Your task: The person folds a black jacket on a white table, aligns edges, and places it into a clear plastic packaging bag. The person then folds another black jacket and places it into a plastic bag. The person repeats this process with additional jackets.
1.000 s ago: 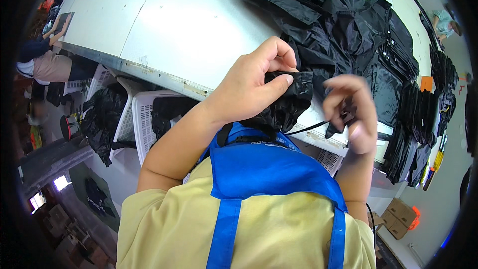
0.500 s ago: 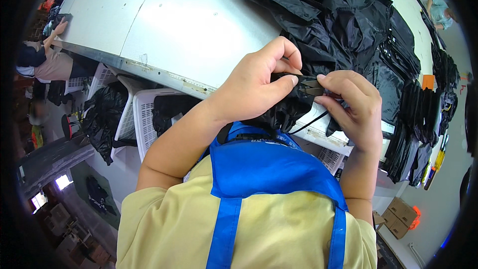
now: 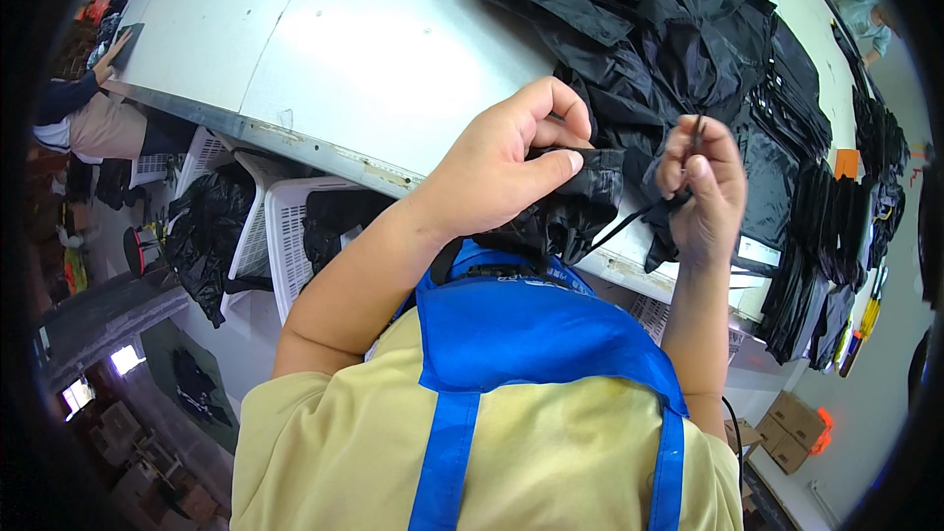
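Left hand: the left hand (image 3: 501, 172) is curled, with thumb pressed against the fingers, pinching a bunched fold of thin black shiny fabric (image 3: 570, 206) at chest height.
Right hand: the right hand (image 3: 703, 192) is closed in a loose fist just to the right of the left one, fingertips nipping a thin black cord (image 3: 639, 211); a short dark end sticks up above its fingers.
Cord: it runs from the right hand down and left to the bunched fabric under the left thumb, pulled fairly straight.
Fabric: the held fold hangs between the two hands, over the near edge of the pale grey worktable (image 3: 374, 49).
Beyond the hands: a heap of black garments (image 3: 669, 39) lies on the table, just past the knuckles.
Right of the right hand: flat stacks of black folded pieces (image 3: 816, 216) line the table's edge.
Left of the left forearm: white slotted plastic baskets (image 3: 285, 236) with black cloth inside stand under the table.
Far corners: another person's hand (image 3: 108, 44) rests on the table's left end.
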`<state>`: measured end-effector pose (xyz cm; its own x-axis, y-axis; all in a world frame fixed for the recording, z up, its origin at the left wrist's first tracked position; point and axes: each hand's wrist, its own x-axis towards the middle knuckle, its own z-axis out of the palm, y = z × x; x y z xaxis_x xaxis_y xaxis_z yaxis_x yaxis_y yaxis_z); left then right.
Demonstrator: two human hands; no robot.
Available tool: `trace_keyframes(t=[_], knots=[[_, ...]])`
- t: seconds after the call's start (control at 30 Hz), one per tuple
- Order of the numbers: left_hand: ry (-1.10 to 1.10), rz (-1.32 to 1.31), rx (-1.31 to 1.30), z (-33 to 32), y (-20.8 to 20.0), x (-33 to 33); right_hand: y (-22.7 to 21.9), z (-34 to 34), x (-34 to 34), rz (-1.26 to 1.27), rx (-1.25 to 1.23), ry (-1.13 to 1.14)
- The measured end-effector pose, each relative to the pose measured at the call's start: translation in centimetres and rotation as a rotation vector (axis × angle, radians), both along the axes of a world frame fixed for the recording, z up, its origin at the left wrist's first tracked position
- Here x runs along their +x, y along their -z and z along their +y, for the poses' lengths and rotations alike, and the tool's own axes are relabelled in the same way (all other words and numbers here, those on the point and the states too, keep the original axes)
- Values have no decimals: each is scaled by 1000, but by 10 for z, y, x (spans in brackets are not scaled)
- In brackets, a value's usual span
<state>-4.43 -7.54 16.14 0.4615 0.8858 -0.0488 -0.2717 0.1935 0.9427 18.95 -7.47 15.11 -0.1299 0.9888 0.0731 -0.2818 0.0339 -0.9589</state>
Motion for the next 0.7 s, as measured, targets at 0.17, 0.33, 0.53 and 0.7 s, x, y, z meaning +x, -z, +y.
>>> trace_keyframes(t=[0.17,0.33,0.53,0.7], knots=[[17,-30,13,-1,2,-2,9,-5,-6,-3,-128,-234],[-16,25,12,0,0,-2,-20,-13,-21,-544,337,-113],[-29,95,82,0,-5,-4,-52,-16,-22,-1060,501,-99],[-38,86,100,0,-3,-5,-55,-12,-20,-1126,685,-33]])
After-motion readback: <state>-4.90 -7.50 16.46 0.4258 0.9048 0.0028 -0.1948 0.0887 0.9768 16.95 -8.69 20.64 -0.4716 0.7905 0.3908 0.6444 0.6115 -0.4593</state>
